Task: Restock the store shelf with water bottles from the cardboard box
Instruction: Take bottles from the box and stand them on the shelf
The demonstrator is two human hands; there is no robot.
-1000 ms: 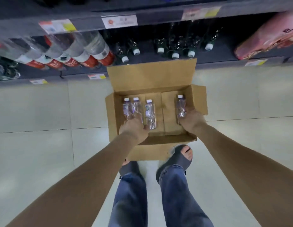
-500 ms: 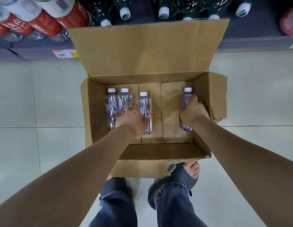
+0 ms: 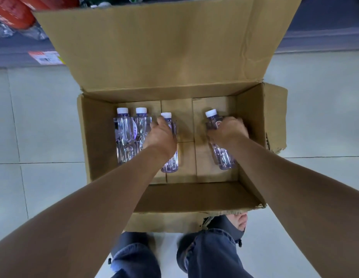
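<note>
An open cardboard box (image 3: 90, 137) stands on the floor in front of my feet, its big back flap (image 3: 164, 47) raised. Several clear water bottles with white caps lie flat inside. My left hand (image 3: 160, 135) is closed over the third bottle (image 3: 171, 163), near the box's middle. My right hand (image 3: 227, 131) grips the rightmost bottle (image 3: 222, 155), which lies tilted by the right wall. Two more bottles (image 3: 124, 137) lie side by side at the left, untouched. The store shelf (image 3: 18, 57) runs along the top, mostly hidden behind the flap.
Red-labelled bottles (image 3: 14, 13) lie on the shelf at top left, above a price tag (image 3: 46, 57). Pale floor tiles (image 3: 40, 121) surround the box. My legs in blue jeans (image 3: 206, 255) and my sandals sit just below the box's near flap.
The view has dropped closer to the box. Both hands have closed tighter on their bottles, and the right bottle has tilted, its cap swinging left.
</note>
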